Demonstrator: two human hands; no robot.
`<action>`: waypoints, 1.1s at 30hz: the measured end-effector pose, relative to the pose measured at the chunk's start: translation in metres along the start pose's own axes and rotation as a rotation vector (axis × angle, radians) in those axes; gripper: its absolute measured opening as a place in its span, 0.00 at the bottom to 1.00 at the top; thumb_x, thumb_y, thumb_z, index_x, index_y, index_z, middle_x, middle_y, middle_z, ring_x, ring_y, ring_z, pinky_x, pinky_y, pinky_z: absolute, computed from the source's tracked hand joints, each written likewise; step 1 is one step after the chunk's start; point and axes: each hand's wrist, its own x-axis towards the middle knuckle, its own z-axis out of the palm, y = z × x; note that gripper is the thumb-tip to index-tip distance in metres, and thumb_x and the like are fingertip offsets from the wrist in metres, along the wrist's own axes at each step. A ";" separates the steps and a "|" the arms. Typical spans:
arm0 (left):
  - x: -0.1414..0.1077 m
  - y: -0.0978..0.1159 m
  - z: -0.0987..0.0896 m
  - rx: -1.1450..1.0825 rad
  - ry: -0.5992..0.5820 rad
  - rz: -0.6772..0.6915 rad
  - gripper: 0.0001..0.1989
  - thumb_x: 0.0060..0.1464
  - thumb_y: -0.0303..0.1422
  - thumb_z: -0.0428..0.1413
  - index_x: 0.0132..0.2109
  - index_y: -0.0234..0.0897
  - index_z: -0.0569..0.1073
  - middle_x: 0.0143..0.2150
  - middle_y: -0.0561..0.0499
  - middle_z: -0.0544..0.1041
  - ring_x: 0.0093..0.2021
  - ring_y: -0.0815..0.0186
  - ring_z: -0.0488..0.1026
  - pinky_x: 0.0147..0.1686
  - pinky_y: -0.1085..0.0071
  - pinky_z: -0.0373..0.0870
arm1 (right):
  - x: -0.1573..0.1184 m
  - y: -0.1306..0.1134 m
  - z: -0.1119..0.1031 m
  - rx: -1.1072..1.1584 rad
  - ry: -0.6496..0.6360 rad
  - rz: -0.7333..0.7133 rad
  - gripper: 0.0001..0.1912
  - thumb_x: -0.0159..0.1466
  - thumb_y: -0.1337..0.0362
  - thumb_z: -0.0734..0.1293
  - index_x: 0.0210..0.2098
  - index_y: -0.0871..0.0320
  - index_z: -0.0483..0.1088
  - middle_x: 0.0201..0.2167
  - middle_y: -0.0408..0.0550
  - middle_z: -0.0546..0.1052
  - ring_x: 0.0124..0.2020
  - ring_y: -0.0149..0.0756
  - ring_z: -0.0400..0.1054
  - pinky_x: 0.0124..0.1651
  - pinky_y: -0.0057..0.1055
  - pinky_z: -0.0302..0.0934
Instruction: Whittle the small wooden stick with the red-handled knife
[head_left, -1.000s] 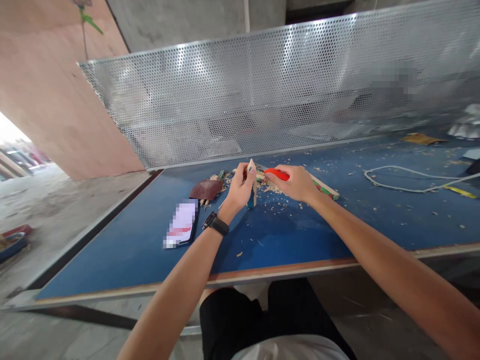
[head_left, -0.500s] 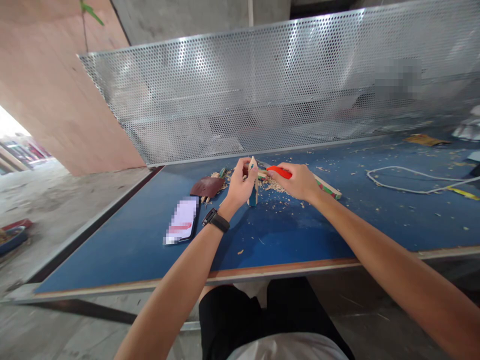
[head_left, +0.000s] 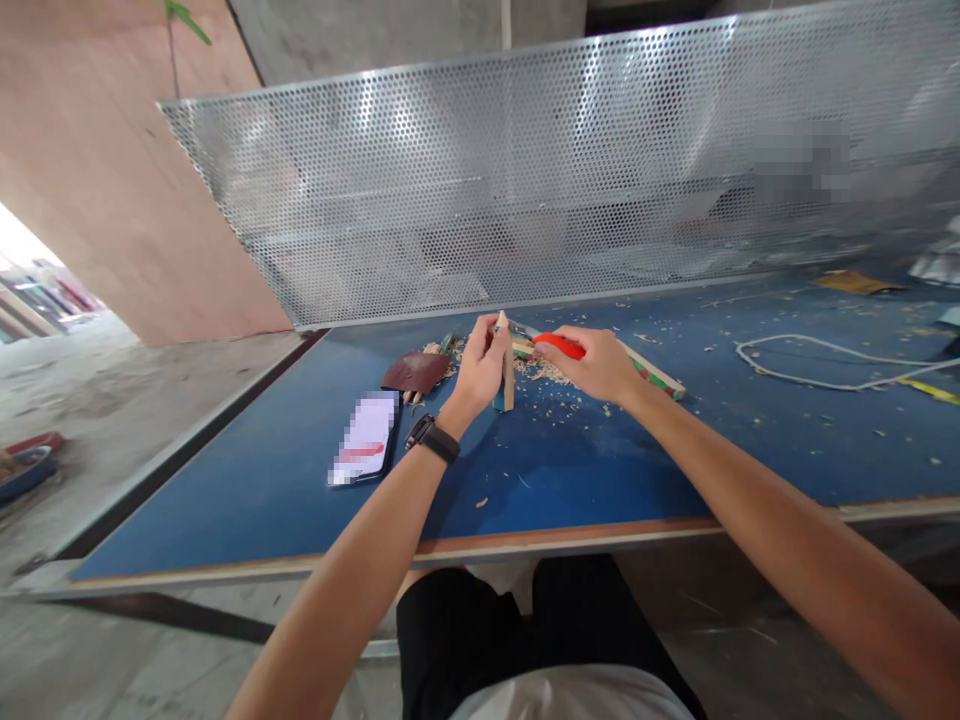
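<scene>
Gripping wooden stick (head_left: 507,355) upright, left hand (head_left: 477,368), cutter (head_left: 559,346) right hand (head_left: 596,366)

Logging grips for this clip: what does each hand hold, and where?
Left hand grips the upright wooden stick mid-length; right hand holds the red-handled knife by its handle.
</scene>
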 end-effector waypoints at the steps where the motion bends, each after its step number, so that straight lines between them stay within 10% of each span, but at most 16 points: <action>1: 0.000 0.001 0.000 0.010 0.007 0.001 0.06 0.70 0.37 0.55 0.45 0.41 0.73 0.36 0.52 0.70 0.39 0.64 0.68 0.42 0.70 0.67 | 0.000 0.000 0.000 0.003 0.001 -0.004 0.31 0.70 0.32 0.62 0.43 0.51 0.81 0.30 0.48 0.81 0.31 0.43 0.70 0.35 0.38 0.53; 9: 0.002 -0.013 -0.002 0.004 -0.019 -0.050 0.19 0.72 0.51 0.51 0.43 0.40 0.71 0.32 0.53 0.63 0.32 0.67 0.61 0.34 0.71 0.62 | 0.000 -0.002 -0.001 0.010 -0.017 -0.005 0.32 0.70 0.31 0.62 0.42 0.51 0.82 0.28 0.47 0.80 0.29 0.41 0.69 0.34 0.38 0.54; 33: 0.002 -0.005 -0.007 0.024 -0.157 -0.174 0.17 0.72 0.48 0.50 0.46 0.39 0.74 0.27 0.55 0.66 0.20 0.72 0.60 0.21 0.73 0.55 | 0.001 0.000 -0.002 -0.009 0.006 0.006 0.32 0.69 0.32 0.62 0.42 0.51 0.82 0.30 0.48 0.81 0.31 0.43 0.71 0.35 0.38 0.55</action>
